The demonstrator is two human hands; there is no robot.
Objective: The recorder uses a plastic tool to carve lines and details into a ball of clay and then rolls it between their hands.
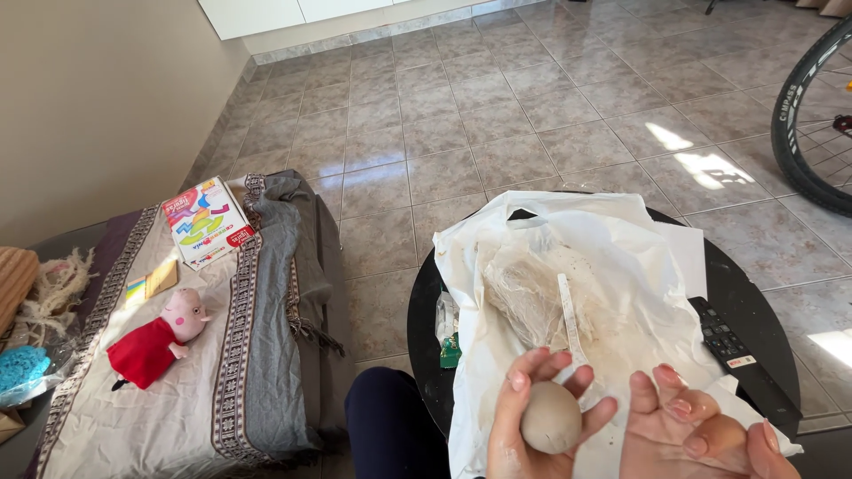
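Over the tabletop (754, 293) I see left fingers (532, 377) cupping a clay ball (550, 417); right hand (692, 430) apparently open, empty.

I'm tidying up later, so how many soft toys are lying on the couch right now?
1. A pink plush pig in a red dress lies on the patterned throw near the left edge. The couch runs out of frame, so others may be hidden.
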